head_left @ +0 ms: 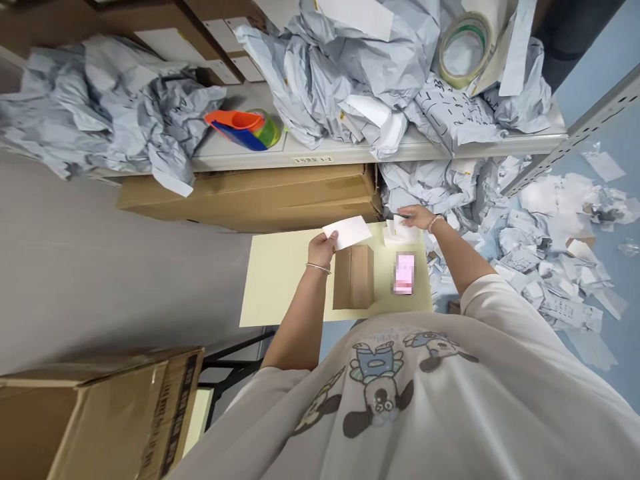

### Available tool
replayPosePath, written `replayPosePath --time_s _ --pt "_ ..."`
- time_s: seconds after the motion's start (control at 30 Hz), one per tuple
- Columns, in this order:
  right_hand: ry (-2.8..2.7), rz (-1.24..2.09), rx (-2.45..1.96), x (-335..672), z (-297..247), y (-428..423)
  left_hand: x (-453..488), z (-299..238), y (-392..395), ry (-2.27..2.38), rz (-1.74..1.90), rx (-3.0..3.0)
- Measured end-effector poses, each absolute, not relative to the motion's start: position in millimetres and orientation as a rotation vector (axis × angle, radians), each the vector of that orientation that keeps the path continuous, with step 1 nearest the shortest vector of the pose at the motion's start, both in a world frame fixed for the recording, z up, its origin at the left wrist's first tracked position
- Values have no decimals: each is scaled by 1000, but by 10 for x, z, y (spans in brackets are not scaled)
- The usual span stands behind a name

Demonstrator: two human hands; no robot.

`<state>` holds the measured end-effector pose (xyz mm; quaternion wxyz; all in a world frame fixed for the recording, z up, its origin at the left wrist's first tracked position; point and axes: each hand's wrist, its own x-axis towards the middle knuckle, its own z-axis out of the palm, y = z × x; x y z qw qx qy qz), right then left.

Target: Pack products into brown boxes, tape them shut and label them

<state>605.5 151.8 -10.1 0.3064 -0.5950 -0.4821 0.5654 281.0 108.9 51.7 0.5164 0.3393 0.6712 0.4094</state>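
My left hand [323, 249] pinches a blank white paper slip [353, 231] by its lower left corner, above the table. Just below the slip, a small closed brown cardboard box [353, 279] lies on the pale yellow table [285, 277]. My right hand [418, 217] is closed over a small pile of white papers [395, 235] at the table's far right corner. Something thin and dark shows at its fingertips, too small to name. Nearer to me, a phone [404, 273] with a blurred pink screen lies right of the box.
Above the table runs a shelf [240, 160] with crumpled grey mailing bags [350, 67], a tape roll [465, 50] and an orange-blue tape dispenser [243, 128]. A long carton [250, 197] lies beneath it. Parcels cover the floor at right [555, 267]. A large carton [110, 413] stands lower left.
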Motion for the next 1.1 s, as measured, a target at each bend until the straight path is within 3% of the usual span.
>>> replayPosePath --time_s 0.1,0.33,0.57,1.1 --pt "-1160 1398 -1517 5772 43 1314 2752 707 982 1455 956 843" --pt "-890 1776 -1018 5246 729 431 2767 1053 746 1329 869 946" --pt "-833 1749 -1032 5185 1173 20 2734 1224 630 1251 846 1030" --pt "-871 1582 -1086 4544 1586 -405 2284 1353 568 1049 815 979"
